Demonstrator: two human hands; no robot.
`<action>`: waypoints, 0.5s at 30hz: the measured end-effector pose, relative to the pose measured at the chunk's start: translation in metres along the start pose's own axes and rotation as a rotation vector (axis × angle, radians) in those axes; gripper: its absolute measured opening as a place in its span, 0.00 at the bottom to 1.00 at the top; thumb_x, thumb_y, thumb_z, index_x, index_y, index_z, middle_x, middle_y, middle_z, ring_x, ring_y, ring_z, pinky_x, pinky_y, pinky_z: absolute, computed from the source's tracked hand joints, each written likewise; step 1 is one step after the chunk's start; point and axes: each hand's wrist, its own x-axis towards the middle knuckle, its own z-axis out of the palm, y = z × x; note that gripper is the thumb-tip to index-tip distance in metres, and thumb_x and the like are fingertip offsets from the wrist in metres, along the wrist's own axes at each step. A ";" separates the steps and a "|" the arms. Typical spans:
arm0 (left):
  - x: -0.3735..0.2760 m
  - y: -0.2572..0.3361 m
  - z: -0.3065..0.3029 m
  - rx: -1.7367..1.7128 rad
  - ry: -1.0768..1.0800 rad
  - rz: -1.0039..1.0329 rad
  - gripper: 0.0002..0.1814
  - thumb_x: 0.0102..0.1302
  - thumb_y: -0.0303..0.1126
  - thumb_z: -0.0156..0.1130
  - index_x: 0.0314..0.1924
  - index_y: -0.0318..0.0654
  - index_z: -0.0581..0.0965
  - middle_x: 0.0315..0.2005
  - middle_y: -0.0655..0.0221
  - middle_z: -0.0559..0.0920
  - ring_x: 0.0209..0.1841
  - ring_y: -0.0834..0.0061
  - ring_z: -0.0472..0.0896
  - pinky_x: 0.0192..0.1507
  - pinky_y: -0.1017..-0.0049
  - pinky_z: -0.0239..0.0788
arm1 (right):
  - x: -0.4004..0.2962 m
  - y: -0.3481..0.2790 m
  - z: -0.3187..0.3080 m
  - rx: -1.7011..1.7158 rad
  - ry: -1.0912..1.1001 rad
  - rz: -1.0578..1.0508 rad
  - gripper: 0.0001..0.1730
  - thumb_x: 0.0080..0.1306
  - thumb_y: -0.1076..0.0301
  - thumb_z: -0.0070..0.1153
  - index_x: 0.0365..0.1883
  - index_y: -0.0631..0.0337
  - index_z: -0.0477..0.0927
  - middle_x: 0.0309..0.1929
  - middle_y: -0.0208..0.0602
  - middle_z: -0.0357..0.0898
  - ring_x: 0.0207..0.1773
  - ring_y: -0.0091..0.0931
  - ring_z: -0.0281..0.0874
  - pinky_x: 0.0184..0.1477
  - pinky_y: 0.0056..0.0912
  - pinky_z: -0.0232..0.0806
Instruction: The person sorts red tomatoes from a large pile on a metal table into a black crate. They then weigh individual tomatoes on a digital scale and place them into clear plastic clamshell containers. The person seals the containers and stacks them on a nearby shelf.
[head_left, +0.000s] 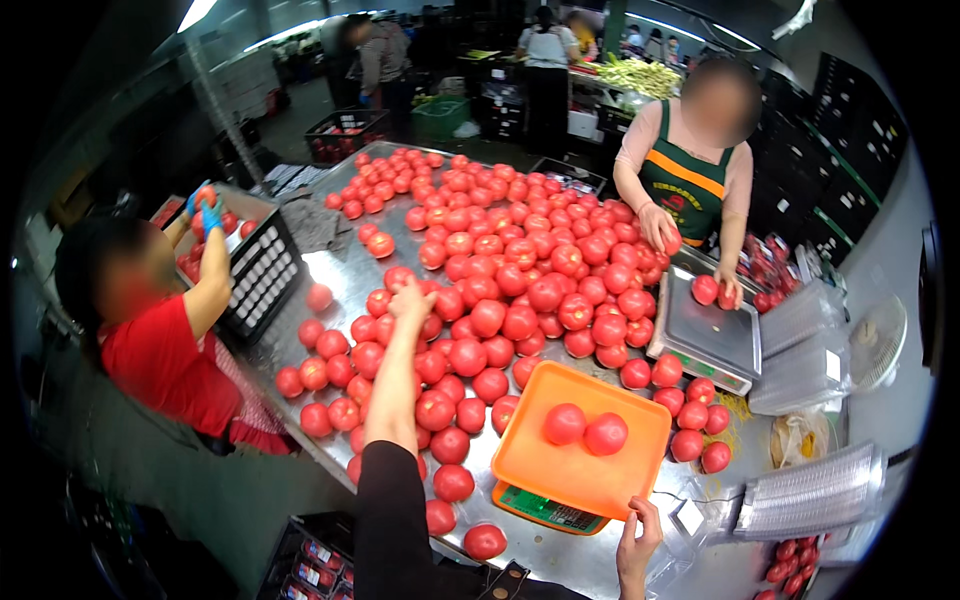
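My left hand (411, 301) stretches into a large spread of red tomatoes (488, 318) on a metal table. Its fingers meet a tomato (398, 278), but whether they grip it is hard to see. An orange tray (540, 450) rests on a digital scale with a green panel (551, 511). Two tomatoes, one on the left (565, 424) and one on the right (606, 434), lie side by side in the tray. At the tray's near right corner is my right hand (640, 536), fingers slightly apart by the rim and nothing visible in them.
Across the table, a person in a green apron (686, 180) handles tomatoes at a second scale (709, 322). At left, a person in red (169, 367) holds a tomato over a black crate (262, 262). Stacked clear plastic containers (810, 491) stand at right, near a fan (877, 341).
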 end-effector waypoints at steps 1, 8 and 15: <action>0.008 -0.005 0.001 0.000 -0.020 0.002 0.38 0.53 0.56 0.67 0.59 0.46 0.66 0.55 0.49 0.72 0.53 0.50 0.78 0.53 0.54 0.70 | 0.001 -0.001 0.000 -0.008 0.006 0.001 0.10 0.61 0.83 0.49 0.40 0.69 0.77 0.41 0.47 0.79 0.44 0.37 0.78 0.44 0.33 0.70; 0.002 0.005 -0.017 -0.202 -0.011 -0.015 0.40 0.45 0.46 0.69 0.59 0.46 0.65 0.53 0.47 0.74 0.54 0.46 0.75 0.54 0.54 0.68 | 0.010 -0.010 0.003 0.005 0.020 0.013 0.08 0.62 0.83 0.50 0.38 0.70 0.78 0.38 0.46 0.80 0.38 0.35 0.80 0.40 0.31 0.71; -0.191 0.026 -0.046 -0.843 -0.008 0.628 0.37 0.44 0.33 0.73 0.53 0.33 0.64 0.51 0.52 0.69 0.53 0.54 0.71 0.58 0.61 0.64 | 0.004 -0.003 -0.007 0.038 0.027 0.028 0.08 0.62 0.84 0.50 0.39 0.70 0.78 0.38 0.46 0.80 0.36 0.32 0.80 0.39 0.29 0.71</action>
